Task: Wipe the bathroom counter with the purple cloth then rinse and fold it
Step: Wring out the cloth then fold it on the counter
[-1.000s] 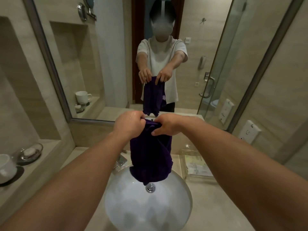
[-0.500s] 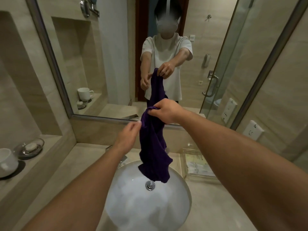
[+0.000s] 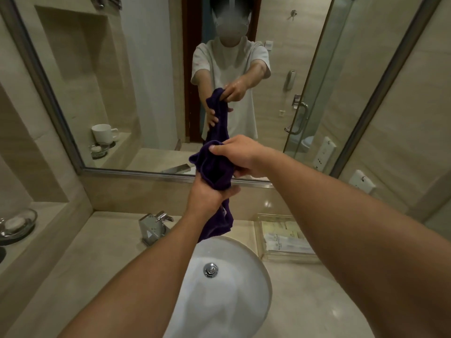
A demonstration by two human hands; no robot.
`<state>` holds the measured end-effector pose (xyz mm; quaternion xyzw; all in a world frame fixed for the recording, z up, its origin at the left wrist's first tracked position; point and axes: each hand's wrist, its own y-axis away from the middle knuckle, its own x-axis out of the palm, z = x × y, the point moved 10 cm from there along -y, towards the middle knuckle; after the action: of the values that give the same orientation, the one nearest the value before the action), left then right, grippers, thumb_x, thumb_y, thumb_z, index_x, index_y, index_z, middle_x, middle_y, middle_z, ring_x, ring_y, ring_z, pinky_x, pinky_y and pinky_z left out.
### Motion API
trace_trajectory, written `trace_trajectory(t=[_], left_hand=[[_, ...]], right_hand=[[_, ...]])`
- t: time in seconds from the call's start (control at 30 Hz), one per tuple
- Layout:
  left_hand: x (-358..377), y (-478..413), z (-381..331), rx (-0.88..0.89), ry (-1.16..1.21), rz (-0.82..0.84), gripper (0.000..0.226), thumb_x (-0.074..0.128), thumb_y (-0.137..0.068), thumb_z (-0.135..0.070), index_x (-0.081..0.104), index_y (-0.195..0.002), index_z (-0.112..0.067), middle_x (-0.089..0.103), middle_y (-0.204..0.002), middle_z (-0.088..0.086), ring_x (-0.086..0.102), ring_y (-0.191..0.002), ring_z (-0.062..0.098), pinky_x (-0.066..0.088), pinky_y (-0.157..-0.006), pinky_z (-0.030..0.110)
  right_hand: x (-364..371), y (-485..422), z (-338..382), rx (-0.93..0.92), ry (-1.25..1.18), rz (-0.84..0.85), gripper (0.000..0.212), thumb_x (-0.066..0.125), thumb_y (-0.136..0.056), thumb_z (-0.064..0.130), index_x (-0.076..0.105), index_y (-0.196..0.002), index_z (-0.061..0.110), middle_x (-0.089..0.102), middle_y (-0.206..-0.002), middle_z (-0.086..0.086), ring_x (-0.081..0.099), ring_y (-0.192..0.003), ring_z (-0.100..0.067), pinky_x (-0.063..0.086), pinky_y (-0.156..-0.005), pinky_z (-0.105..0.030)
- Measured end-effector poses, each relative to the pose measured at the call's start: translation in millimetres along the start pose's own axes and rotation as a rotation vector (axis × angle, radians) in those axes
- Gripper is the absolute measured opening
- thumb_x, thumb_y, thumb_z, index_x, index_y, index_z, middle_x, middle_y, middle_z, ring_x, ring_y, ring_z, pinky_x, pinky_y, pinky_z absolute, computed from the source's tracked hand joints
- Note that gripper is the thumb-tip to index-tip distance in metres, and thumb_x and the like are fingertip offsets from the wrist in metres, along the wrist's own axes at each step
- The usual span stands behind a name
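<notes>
Above the sink (image 3: 227, 289), cloth (image 3: 214, 172) clamped in right hand (image 3: 240, 156), squeezed lower by left hand (image 3: 210, 196), so drips fall inside.

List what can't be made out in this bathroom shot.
- Head view: the middle of the purple cloth is hidden inside the left hand; the right hand covers its top edge.
- Print on the packets in the clear tray: too small to read.
- Dark object at the left edge: cut off by the frame.
- Near rim of the sink: hidden by both forearms and cut off below.
</notes>
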<state>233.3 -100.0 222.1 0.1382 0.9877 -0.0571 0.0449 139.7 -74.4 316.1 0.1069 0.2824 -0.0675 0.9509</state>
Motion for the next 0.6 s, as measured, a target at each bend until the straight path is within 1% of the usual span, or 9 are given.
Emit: trace_trajectory(t=[0.1, 0.13, 0.2, 0.3, 0.37, 0.43, 0.47, 0.53, 0.6], left_hand=[[0, -15, -9, -0.022, 0.102, -0.047, 0.057, 0.081, -0.076, -0.015, 0.05, -0.122, -0.028, 0.064, -0.104, -0.011, 0.062, -0.102, 0.013, 0.048, -0.082, 0.025], [0, -16, -12, -0.023, 0.09, -0.053, 0.047, 0.078, -0.08, -0.015, 0.052, -0.116, -0.03, 0.065, -0.1, -0.009, 0.063, -0.1, 0.016, 0.049, -0.081, 0.027], [4, -15, -16, -0.003, 0.042, -0.019, 0.033, 0.076, -0.082, -0.018, 0.057, -0.105, -0.031, 0.069, -0.095, -0.004, 0.066, -0.094, 0.017, 0.052, -0.079, 0.029], [3, -12, -15, -0.005, -0.033, -0.004, 0.019, 0.073, -0.082, -0.026, 0.066, -0.1, -0.027, 0.07, -0.089, -0.002, 0.065, -0.086, 0.019, 0.051, -0.074, 0.034], [-3, -10, -12, -0.051, -0.021, -0.058, 0.015, 0.072, -0.082, -0.031, 0.067, -0.093, -0.024, 0.067, -0.084, 0.0, 0.062, -0.08, 0.02, 0.046, -0.069, 0.033], [-7, -8, -9, -0.079, 0.012, -0.092, 0.014, 0.074, -0.082, -0.034, 0.067, -0.088, -0.024, 0.065, -0.081, 0.001, 0.059, -0.077, 0.02, 0.044, -0.068, 0.031], [-9, -6, -10, -0.079, 0.02, -0.097, 0.014, 0.074, -0.082, -0.034, 0.066, -0.085, -0.023, 0.063, -0.079, 0.002, 0.058, -0.075, 0.019, 0.043, -0.068, 0.031], [-9, -4, -15, -0.061, 0.027, -0.094, 0.014, 0.074, -0.083, -0.03, 0.065, -0.082, -0.02, 0.059, -0.076, 0.003, 0.054, -0.07, 0.017, 0.041, -0.066, 0.03], [-8, -2, -23, -0.043, 0.052, -0.077, 0.013, 0.073, -0.085, -0.027, 0.064, -0.082, -0.018, 0.057, -0.074, 0.001, 0.052, -0.069, 0.015, 0.04, -0.065, 0.027]], right_hand=[[-1, -4, -4, 0.035, 0.018, -0.007, 0.027, 0.065, -0.095, 0.034, 0.066, -0.108, 0.011, 0.071, -0.096, -0.01, 0.07, -0.081, -0.022, 0.061, -0.064, -0.029], [-2, -5, -6, 0.037, 0.036, -0.024, 0.03, 0.068, -0.092, 0.037, 0.067, -0.108, 0.011, 0.071, -0.096, -0.01, 0.071, -0.082, -0.023, 0.062, -0.068, -0.032], [-8, -5, -11, 0.027, 0.096, -0.096, 0.042, 0.068, -0.088, 0.051, 0.069, -0.101, 0.011, 0.072, -0.087, -0.008, 0.071, -0.075, -0.021, 0.061, -0.066, -0.031], [-14, 2, -35, 0.089, -0.007, -0.195, 0.065, 0.052, -0.086, 0.073, 0.069, -0.096, 0.011, 0.064, -0.075, -0.005, 0.063, -0.064, -0.02, 0.055, -0.056, -0.03], [-8, 10, -68, 0.225, -0.096, -0.222, 0.075, 0.037, -0.088, 0.079, 0.064, -0.104, 0.01, 0.063, -0.082, -0.004, 0.063, -0.072, -0.019, 0.054, -0.061, -0.032], [12, 22, -112, 0.423, -0.186, -0.184, 0.083, 0.025, -0.09, 0.08, 0.06, -0.109, 0.008, 0.065, -0.092, -0.008, 0.065, -0.082, -0.022, 0.056, -0.068, -0.036], [29, 30, -134, 0.521, -0.27, -0.132, 0.086, 0.022, -0.089, 0.081, 0.06, -0.109, 0.007, 0.065, -0.092, -0.008, 0.065, -0.081, -0.023, 0.057, -0.071, -0.038], [71, 47, -170, 0.673, -0.433, -0.005, 0.092, 0.02, -0.087, 0.084, 0.059, -0.109, 0.004, 0.064, -0.089, -0.011, 0.064, -0.077, -0.025, 0.058, -0.078, -0.041], [112, 60, -195, 0.76, -0.541, 0.121, 0.098, 0.021, -0.086, 0.085, 0.059, -0.113, 0.0, 0.068, -0.098, -0.017, 0.068, -0.084, -0.031, 0.058, -0.085, -0.048]])
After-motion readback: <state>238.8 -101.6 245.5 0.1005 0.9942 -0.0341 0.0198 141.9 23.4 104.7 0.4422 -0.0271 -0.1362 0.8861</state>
